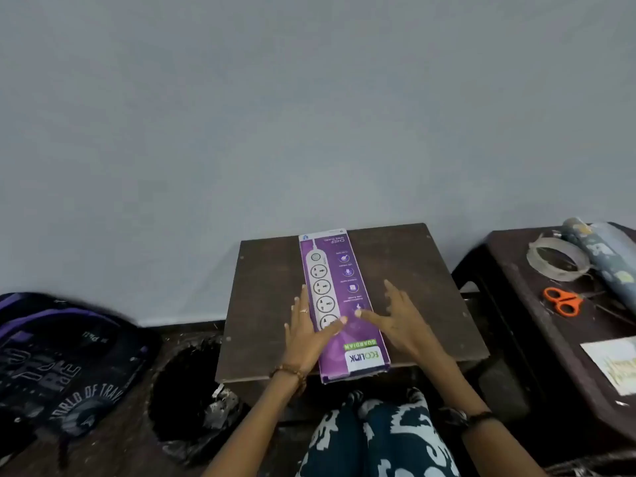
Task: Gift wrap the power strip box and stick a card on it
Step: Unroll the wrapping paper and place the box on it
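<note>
Center frame, long glossy purple cardboard box lies flat on a square dark wood table; left hand and right hand rest spread-fingered along its sides, gripping nothing.

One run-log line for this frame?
stage: pre-wrap | power strip box: unwrapped, on table | left hand, right hand: open at box

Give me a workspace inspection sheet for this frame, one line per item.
Surface: dark wooden board, worn.
Job's things: purple power strip box flat on the board, unwrapped; wrapping paper roll, tape roll, orange scissors and card on side table.
Clutter: backpack, black bag on floor.
Grippers: left hand and right hand open, on the box.
Cables: nothing seen.
Surroundings: plain grey wall.
</note>
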### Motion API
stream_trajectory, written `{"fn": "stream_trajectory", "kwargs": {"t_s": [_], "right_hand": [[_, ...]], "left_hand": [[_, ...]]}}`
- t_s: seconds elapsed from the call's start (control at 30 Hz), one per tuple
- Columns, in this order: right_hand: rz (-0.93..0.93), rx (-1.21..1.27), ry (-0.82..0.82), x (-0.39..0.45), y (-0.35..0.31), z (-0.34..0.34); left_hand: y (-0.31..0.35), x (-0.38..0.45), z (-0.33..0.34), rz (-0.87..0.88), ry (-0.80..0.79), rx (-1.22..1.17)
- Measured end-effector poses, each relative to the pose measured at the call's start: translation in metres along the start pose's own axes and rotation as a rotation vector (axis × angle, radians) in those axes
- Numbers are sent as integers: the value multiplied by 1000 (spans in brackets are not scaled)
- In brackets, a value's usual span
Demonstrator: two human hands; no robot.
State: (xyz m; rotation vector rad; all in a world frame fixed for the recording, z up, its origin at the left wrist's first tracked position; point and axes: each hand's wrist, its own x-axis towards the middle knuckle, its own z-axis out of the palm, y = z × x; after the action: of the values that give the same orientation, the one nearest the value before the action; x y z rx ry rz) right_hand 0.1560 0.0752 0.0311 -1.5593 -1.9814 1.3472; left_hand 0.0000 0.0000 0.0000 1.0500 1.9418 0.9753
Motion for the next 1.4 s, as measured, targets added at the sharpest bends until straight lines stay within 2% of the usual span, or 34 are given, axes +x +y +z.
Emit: {"fn": "stream_trajectory", "kwargs": {"t_s": [0.1, 0.27, 0.53, 0.67, 0.9, 1.1, 1.17, 1.3, 1.33, 1.4], "right_hand": [[24, 76, -60, -13, 13, 5], [-76, -10, -12, -13, 19, 24], [-105, -14, -49, 13, -8, 44], [-163, -149, -19, 4, -17, 28], [-191, -194, 352, -40, 13, -50], [11, -32, 794, -87, 91, -131], [101, 26, 940, -98, 117, -153], [225, 109, 1167, -114, 161, -198], [275, 58, 1160, -118, 171, -210], [416, -65, 1019, -125, 191, -233]], "left_hand": [[-10, -8, 5, 44, -35, -2], [-9, -15, 0, 48, -88, 125], [-6, 3, -30, -36, -41, 253], [20, 3, -17, 163, 26, 532], [88, -16, 64, 385, -74, 313], [147, -49, 189, 568, -387, 87], [165, -64, 239, 551, -473, -4], [194, -84, 315, 362, -644, -187], [198, -85, 328, 318, -689, -220], [202, -84, 345, 254, -736, -256]]}}
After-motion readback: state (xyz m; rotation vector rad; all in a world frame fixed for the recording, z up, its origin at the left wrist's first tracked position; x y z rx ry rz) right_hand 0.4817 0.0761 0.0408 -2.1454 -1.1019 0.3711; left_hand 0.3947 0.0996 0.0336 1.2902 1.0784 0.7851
